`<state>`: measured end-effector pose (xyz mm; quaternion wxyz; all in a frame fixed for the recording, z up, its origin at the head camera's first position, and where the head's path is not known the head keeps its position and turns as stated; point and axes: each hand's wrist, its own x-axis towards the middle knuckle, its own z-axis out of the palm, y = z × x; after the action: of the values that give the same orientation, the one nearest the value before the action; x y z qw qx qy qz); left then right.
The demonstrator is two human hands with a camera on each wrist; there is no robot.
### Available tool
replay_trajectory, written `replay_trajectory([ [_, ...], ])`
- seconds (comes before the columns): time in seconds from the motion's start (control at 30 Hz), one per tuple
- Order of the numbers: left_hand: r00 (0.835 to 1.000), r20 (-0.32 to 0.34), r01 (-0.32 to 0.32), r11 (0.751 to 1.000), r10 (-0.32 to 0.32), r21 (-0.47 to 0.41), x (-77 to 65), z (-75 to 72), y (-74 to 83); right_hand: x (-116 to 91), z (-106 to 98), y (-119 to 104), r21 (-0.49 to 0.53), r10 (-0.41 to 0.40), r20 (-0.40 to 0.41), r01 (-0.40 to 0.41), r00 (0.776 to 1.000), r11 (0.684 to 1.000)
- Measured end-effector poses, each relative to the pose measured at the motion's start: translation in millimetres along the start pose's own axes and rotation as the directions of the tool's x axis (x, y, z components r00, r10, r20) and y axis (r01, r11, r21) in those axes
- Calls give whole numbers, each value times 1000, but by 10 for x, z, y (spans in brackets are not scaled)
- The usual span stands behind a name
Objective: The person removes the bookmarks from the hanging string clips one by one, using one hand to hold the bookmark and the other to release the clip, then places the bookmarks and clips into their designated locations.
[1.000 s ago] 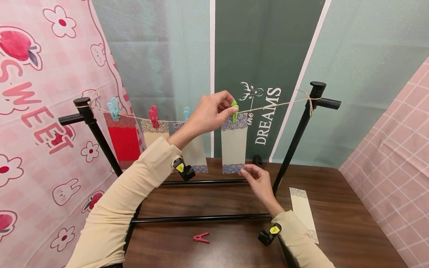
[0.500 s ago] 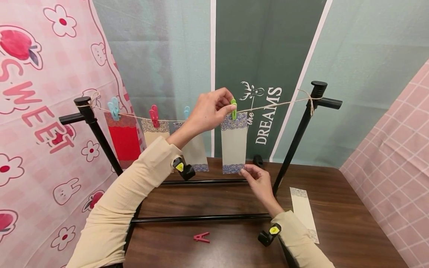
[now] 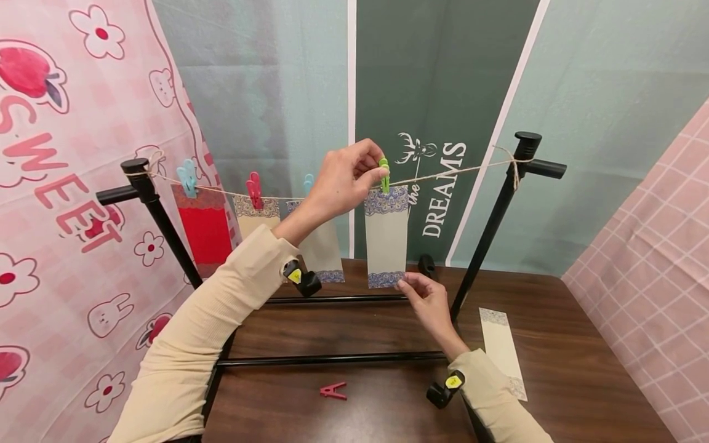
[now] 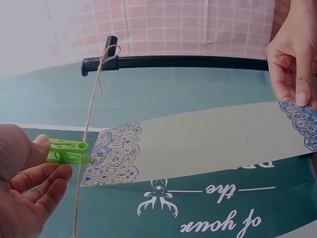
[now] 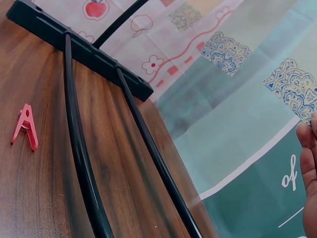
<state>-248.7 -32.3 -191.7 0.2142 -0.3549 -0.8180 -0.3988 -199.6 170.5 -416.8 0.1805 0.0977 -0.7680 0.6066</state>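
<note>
My left hand [image 3: 346, 178] pinches a green clothespin [image 3: 384, 177] between thumb and fingers, up at the twine [image 3: 460, 170]. Its nose overlaps the top edge of a cream paper card [image 3: 386, 243] with blue lace-patterned ends, which hangs lengthwise below the line. In the left wrist view, the green clothespin [image 4: 67, 151] reaches across the twine [image 4: 91, 99] to the card's patterned end [image 4: 116, 153]. With thumb and fingertips, my right hand [image 3: 429, 301] pinches the card's lower right corner. In the right wrist view only part of that hand [image 5: 309, 163] shows, at the right edge.
Left along the twine, blue [image 3: 188, 178] and pink [image 3: 254, 191] clothespins hold a red card [image 3: 206, 237] and pale cards. Black posts [image 3: 484, 240] carry the line. On the wooden table [image 3: 288, 406] lie a red clothespin [image 3: 333, 391] and a cream card [image 3: 503, 351].
The green clothespin and my left hand have shifted slightly up and to the left along the card's top. My right hand stays at the lower corner.
</note>
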Motion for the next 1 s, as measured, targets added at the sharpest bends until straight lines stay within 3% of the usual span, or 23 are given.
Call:
replay_trajectory([
  [0.1,1000,-15,-3,1000,3,-12,-8,-14,-1,21,2,144,1,-6,-8,6,1000,1000],
  [0.77,999,-37,28,998,-30,-49,-61,-40,51,-52,-28,164,-26,17,-34,-18,999,1000],
  [1.0,997,-21,73,992,-75,-104,-107,-63,67,-96,-70,-17,-20,21,-14,-22,1000,1000],
])
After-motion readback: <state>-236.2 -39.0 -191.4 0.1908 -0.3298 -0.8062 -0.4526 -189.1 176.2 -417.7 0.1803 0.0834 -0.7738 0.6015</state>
